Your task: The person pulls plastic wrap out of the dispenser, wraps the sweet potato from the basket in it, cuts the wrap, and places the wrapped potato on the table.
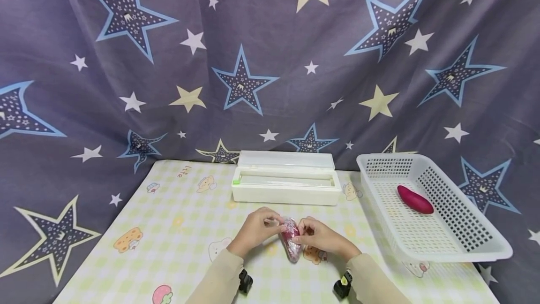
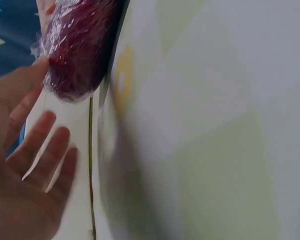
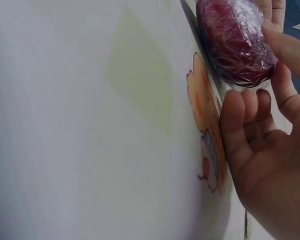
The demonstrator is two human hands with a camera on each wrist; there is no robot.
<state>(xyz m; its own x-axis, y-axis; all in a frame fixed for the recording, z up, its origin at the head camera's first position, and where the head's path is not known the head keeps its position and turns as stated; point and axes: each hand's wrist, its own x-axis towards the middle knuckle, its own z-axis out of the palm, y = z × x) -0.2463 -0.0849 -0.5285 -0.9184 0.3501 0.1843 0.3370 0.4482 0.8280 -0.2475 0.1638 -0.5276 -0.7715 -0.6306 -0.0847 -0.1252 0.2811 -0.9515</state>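
A person's left hand (image 1: 259, 227) and right hand (image 1: 325, 238) pinch an elongated, purple-red vegetable (image 1: 290, 243) in clear plastic film (image 3: 240, 65) over a green-and-white checked tablecloth (image 1: 177, 247); uneven tugging could tear it.

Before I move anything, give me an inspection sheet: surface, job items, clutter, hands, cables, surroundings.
Surface: green-and-white checked tablecloth with cartoon prints.
Job items: elongated purple-red item wrapped in clear film, between the hands; long white rectangular box, lid open, beyond it; white perforated plastic basket at right, holding an unwrapped purple-red item.
Clutter: nothing seen.
Left hand: pinches the wrapped item, three fingers extended.
Right hand: pinches the wrapped item from the other side.
Cables: nothing seen.
Surroundings: dark purple-grey fabric backdrop printed with stars.
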